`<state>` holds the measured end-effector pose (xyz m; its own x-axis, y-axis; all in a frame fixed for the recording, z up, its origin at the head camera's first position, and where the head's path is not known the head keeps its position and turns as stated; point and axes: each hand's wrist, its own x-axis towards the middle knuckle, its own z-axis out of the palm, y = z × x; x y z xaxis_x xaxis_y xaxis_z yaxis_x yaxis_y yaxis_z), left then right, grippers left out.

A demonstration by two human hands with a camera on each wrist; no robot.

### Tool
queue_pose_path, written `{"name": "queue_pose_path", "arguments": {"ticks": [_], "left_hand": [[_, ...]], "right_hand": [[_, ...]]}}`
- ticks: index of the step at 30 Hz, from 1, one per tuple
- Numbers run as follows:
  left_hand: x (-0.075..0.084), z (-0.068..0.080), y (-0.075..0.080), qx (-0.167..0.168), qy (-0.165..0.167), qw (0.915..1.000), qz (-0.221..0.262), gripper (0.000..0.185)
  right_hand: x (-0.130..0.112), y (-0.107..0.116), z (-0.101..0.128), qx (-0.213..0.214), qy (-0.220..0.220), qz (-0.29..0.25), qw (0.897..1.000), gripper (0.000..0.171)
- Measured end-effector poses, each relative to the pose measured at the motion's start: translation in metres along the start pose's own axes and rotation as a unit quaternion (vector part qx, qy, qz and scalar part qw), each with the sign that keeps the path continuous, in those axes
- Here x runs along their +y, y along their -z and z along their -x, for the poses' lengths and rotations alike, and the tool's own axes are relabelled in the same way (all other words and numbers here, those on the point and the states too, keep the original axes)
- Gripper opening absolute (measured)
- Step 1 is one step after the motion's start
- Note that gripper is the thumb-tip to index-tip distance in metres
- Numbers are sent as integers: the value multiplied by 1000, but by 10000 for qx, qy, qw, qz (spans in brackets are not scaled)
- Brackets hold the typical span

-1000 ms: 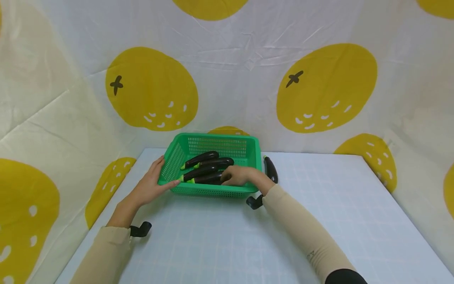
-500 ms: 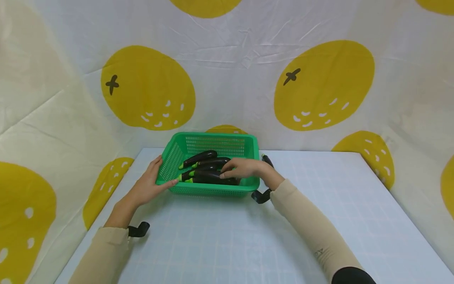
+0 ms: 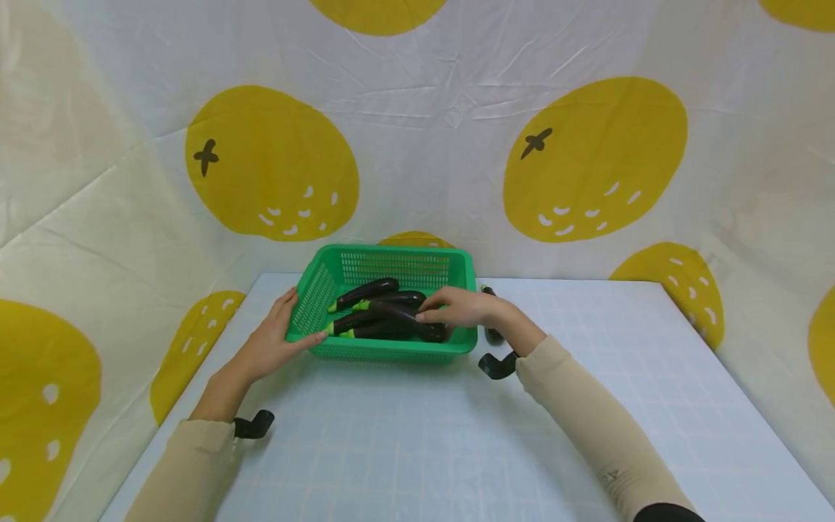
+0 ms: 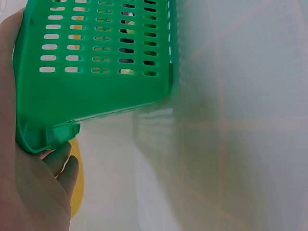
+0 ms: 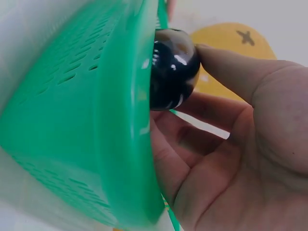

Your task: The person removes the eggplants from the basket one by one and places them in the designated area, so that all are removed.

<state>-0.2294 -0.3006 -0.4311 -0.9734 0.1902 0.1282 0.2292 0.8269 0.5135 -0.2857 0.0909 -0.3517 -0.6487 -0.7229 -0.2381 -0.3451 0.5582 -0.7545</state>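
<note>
Green basket (image 3: pixel 391 354) at 12 o'clock on the desk (image 3: pixel 417 449), several eggplants inside. Left hand (image 3: pixel 270 344) at the basket's 9 o'clock, thumb on the near rim, fingers curled round the corner. Right hand (image 3: pixel 459 308) reaching in from 3 o'clock, pinching the front eggplant (image 3: pixel 417 328) by its rounded end. One more eggplant (image 3: pixel 491 333) on the desk beside the basket, mostly hidden behind the right wrist.
</note>
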Motion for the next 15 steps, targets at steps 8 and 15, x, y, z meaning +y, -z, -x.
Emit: {"name": "queue_pose_path", "arguments": {"ticks": [8, 15], "left_hand": [[-1, 0, -1, 42, -27, 10000, 11, 111], [-2, 0, 0, 58, -79, 9999, -24, 109]], "right_hand": [[0, 6, 19, 356, -149, -118, 9992, 38], [0, 13, 39, 725, -71, -279, 9969, 41]]}}
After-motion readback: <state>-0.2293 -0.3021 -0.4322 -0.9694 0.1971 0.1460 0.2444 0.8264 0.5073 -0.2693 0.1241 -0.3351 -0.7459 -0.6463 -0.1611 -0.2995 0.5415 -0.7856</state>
